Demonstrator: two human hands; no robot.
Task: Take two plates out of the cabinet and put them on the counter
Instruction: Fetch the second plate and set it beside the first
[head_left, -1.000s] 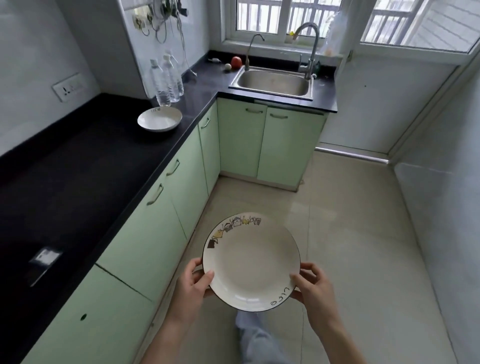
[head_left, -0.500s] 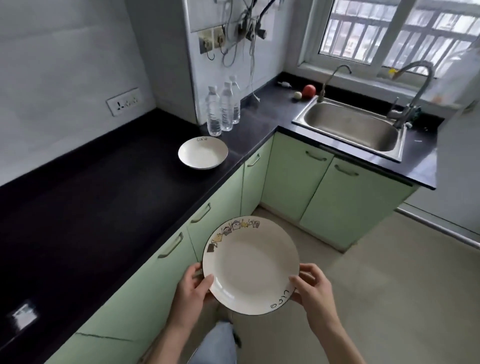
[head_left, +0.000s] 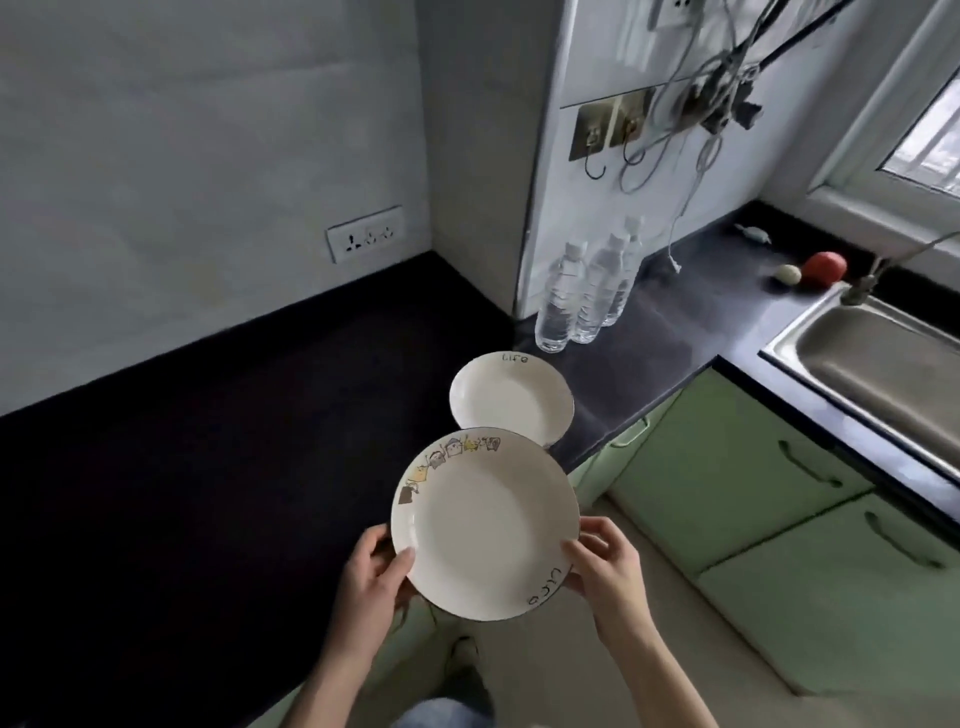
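White plate (head_left: 485, 525) is now hanging over the counter (head_left: 208, 467) edge, closer than a second ago (carrying nearly done), left hand (head_left: 371, 582) and right hand (head_left: 605, 564) gripping opposite rims, the first plate (head_left: 511, 400) just beyond them.

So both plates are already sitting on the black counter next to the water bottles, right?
Not quite. The head view shows only one plate on the black counter near the water bottles. The other plate is in the air, held by the left hand and right hand.
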